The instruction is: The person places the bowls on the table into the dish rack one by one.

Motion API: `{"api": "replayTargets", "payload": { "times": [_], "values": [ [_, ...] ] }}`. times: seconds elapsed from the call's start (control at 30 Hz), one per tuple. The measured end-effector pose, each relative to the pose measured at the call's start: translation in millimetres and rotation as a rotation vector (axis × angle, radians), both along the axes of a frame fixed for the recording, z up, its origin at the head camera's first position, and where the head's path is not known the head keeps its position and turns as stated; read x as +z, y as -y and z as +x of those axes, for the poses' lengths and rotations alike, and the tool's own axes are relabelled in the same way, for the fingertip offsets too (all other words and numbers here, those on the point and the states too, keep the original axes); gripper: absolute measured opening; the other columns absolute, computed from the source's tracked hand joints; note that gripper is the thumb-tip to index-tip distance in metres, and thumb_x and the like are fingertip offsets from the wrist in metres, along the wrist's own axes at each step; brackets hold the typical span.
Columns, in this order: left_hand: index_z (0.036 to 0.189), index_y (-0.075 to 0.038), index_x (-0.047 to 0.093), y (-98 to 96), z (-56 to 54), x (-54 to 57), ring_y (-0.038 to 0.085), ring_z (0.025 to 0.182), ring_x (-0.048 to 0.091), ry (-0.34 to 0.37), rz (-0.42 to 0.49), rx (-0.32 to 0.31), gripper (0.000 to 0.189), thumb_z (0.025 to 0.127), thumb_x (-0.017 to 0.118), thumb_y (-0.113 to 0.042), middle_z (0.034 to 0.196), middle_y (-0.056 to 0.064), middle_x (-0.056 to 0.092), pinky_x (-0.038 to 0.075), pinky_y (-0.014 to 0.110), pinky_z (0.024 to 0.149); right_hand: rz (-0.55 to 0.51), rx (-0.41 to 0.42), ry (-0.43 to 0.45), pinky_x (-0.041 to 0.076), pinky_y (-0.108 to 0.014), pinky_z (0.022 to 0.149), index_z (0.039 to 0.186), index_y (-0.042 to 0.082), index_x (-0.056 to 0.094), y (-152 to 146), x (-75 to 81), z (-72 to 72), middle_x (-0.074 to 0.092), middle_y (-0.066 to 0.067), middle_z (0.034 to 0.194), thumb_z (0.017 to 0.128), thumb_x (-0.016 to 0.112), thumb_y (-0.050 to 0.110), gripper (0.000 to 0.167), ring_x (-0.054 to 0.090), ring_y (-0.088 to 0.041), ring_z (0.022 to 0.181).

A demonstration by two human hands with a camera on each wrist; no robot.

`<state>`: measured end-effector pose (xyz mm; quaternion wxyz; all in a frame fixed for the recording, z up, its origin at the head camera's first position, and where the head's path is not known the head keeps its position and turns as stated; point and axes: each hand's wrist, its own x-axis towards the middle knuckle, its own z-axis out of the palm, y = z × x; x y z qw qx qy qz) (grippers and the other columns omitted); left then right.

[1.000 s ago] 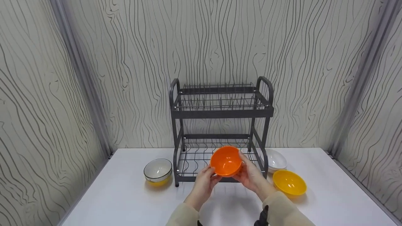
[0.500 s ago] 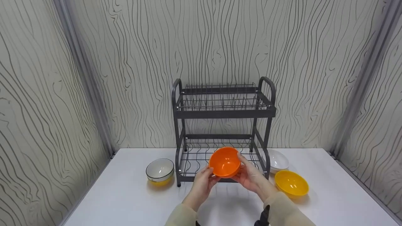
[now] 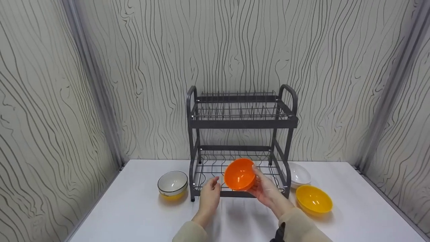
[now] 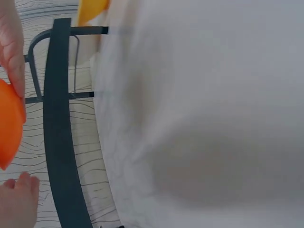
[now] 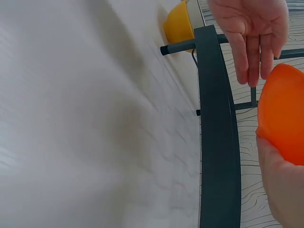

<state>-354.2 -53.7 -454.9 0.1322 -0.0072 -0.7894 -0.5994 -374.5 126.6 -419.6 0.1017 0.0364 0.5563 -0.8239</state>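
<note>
Bowl [image 3: 239,174] tilts, perhaps above rack's front edge [image 3: 235,194], right hand [image 3: 265,191] pinching it for support; left hand [image 3: 210,198] free, fingers straight.

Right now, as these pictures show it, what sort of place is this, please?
It looks like a small staged booth, perhaps for practice, rather than a real kitchen: panels with a wood-grain pattern close it in at the back and sides, and a white table carries a dark two-tier rack.
</note>
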Motion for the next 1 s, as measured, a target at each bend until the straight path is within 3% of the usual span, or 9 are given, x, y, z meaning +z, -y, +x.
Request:
{"api": "replayTargets", "payload": {
  "times": [0.07,0.17,0.27,0.37,0.47,0.67,0.8,1.0],
  "values": [
    [0.118,-0.001,0.057,6.3,-1.6,-5.0,0.031,0.115,0.055,-0.068,-0.205,0.066,0.03,0.09,0.05,-0.007,0.125,0.015,0.057,0.05,0.041,0.095,0.007,-0.022,0.0,0.053,-0.031,0.09,0.136,0.002,0.034,1.7,-0.6,-1.3,0.051,-0.018,0.123,0.085,0.06,0.047,0.073,0.06,-0.021,0.097],
    [0.113,-0.003,0.061,16.2,-3.6,-12.1,0.031,0.117,0.054,-0.14,-0.46,0.101,0.028,0.087,0.053,-0.004,0.126,0.014,0.057,0.048,0.041,0.097,0.02,-0.042,-0.006,0.052,-0.031,0.093,0.137,0.0,0.033,5.0,-1.5,-3.3,0.049,-0.018,0.127,0.084,0.061,0.047,0.076,0.058,-0.023,0.101],
    [0.111,-0.005,0.063,25.3,-2.9,-18.3,0.03,0.117,0.055,-0.195,-0.657,0.11,0.027,0.085,0.055,-0.004,0.125,0.013,0.058,0.046,0.042,0.099,0.03,-0.052,-0.02,0.05,-0.034,0.096,0.137,-0.002,0.032,9.0,-2.6,-4.3,0.048,-0.02,0.129,0.085,0.06,0.047,0.077,0.057,-0.024,0.104],
    [0.107,-0.005,0.065,33.2,-1.3,-23.3,0.029,0.113,0.057,-0.232,-0.785,0.128,0.024,0.084,0.058,-0.005,0.12,0.012,0.061,0.047,0.041,0.098,0.037,-0.047,-0.049,0.049,-0.035,0.098,0.136,-0.005,0.033,13.7,-4.5,-4.7,0.049,-0.021,0.127,0.086,0.058,0.046,0.076,0.057,-0.024,0.104],
    [0.1,-0.005,0.067,40.8,0.5,-27.1,0.027,0.106,0.06,-0.252,-0.83,0.135,0.021,0.081,0.059,-0.004,0.112,0.01,0.064,0.05,0.039,0.093,0.056,-0.037,-0.072,0.05,-0.036,0.096,0.134,-0.008,0.035,18.2,-7.8,-4.8,0.054,-0.02,0.122,0.087,0.057,0.046,0.075,0.06,-0.021,0.1],
    [0.092,-0.005,0.07,50.6,0.5,-33.7,0.021,0.088,0.062,-0.33,-0.832,0.131,0.02,0.077,0.059,0.001,0.091,0.003,0.067,0.054,0.035,0.082,0.077,-0.003,-0.093,0.05,-0.036,0.096,0.134,-0.009,0.036,25.3,-12.0,-2.8,0.056,-0.021,0.122,0.088,0.056,0.046,0.075,0.062,-0.02,0.099],
    [0.09,-0.005,0.072,52.9,-0.7,-36.9,0.02,0.084,0.064,-0.374,-0.825,0.135,0.021,0.076,0.059,0.004,0.088,0.003,0.067,0.055,0.033,0.079,0.081,0.007,-0.097,0.049,-0.037,0.097,0.133,-0.011,0.035,27.6,-13.5,-1.4,0.054,-0.024,0.125,0.088,0.055,0.046,0.075,0.062,-0.021,0.102],
    [0.091,-0.007,0.073,51.0,-3.0,-37.0,0.02,0.085,0.065,-0.366,-0.83,0.135,0.026,0.074,0.059,0.007,0.09,0.003,0.067,0.056,0.031,0.077,0.086,-0.029,-0.097,0.047,-0.038,0.1,0.131,-0.012,0.036,28.4,-12.7,-3.0,0.052,-0.025,0.126,0.087,0.057,0.046,0.076,0.06,-0.024,0.104]
  ]
}}
